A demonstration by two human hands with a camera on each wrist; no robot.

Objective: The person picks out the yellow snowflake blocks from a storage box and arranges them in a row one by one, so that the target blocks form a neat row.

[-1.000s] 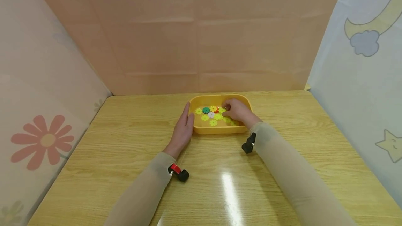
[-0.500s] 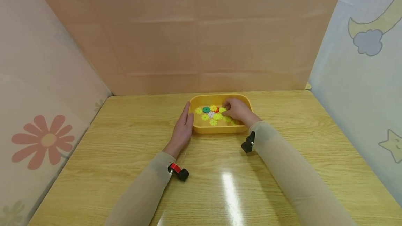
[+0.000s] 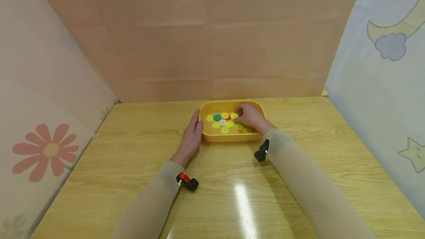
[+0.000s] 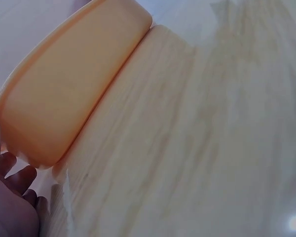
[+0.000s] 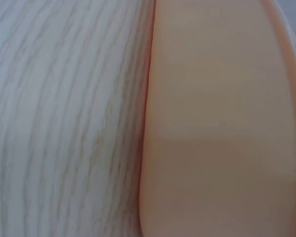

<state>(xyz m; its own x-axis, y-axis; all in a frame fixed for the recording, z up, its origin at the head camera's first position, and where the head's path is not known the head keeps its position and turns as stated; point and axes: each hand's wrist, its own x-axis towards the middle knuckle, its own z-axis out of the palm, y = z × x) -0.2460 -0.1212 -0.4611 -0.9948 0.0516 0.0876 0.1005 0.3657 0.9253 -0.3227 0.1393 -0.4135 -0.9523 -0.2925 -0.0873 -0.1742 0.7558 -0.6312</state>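
A yellow-orange plastic tray (image 3: 229, 138) stands near the table's back edge. Inside lie several small flower-shaped plastic discs, mostly yellow, with a green disc (image 3: 217, 117), a white disc (image 3: 222, 122) and a red disc (image 3: 228, 117). My left hand (image 3: 191, 135) rests along the tray's left end, fingers extended; in the left wrist view its fingertips touch the tray's lower corner. My right hand (image 3: 251, 116) reaches over the right side into the tray, thumb and forefinger bent around a yellow disc (image 3: 234, 115). I cannot tell whether they pinch it. The right wrist view shows only the tray's outer wall (image 5: 222, 118) and wood.
The wood-grain table (image 3: 139, 135) spreads on both sides and in front of the tray, with a bright glare streak near the middle. A tan sheet (image 3: 206, 40) rises behind it. Patterned panels stand left and right.
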